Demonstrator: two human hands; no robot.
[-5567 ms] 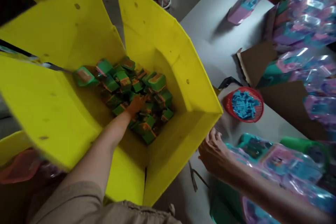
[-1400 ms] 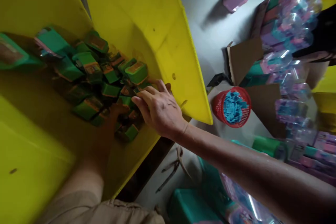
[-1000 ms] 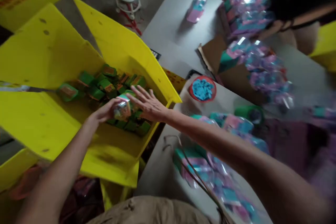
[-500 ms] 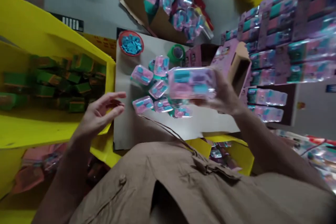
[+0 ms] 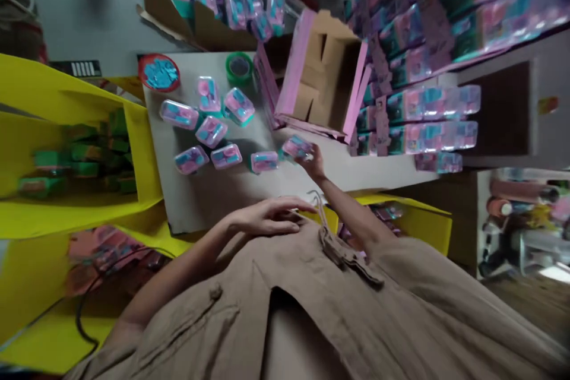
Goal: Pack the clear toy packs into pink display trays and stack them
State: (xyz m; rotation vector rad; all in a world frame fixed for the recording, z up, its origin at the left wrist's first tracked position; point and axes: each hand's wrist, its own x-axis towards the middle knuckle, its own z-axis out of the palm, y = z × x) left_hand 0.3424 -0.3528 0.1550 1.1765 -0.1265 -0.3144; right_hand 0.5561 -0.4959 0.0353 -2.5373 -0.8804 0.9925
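My right hand (image 5: 314, 164) is closed around one end of a clear plastic pack (image 5: 297, 147) with pink and blue pieces inside. It holds the pack low over the white table (image 5: 191, 202), just in front of an upright pink carton. Beside it on the left lies a similar clear pack (image 5: 264, 161), and several more, such as one clear pack (image 5: 226, 155), are spread over the tabletop. My left hand (image 5: 271, 215) is in front of my brown clothing at the table's near side. Its fingers are stretched out, with nothing held.
An open pink cardboard carton (image 5: 327, 71) stands on the table, beside green tape (image 5: 238, 67). At the far left corner is a red bowl (image 5: 159, 72) of blue pieces. A yellow bin (image 5: 151, 172) borders the left. Stacked packs (image 5: 431, 104) fill the right.
My right hand has lowered its pack from near the camera towards the table. My left hand has moved right, from the yellow bin's edge to my front. The view has shifted right.
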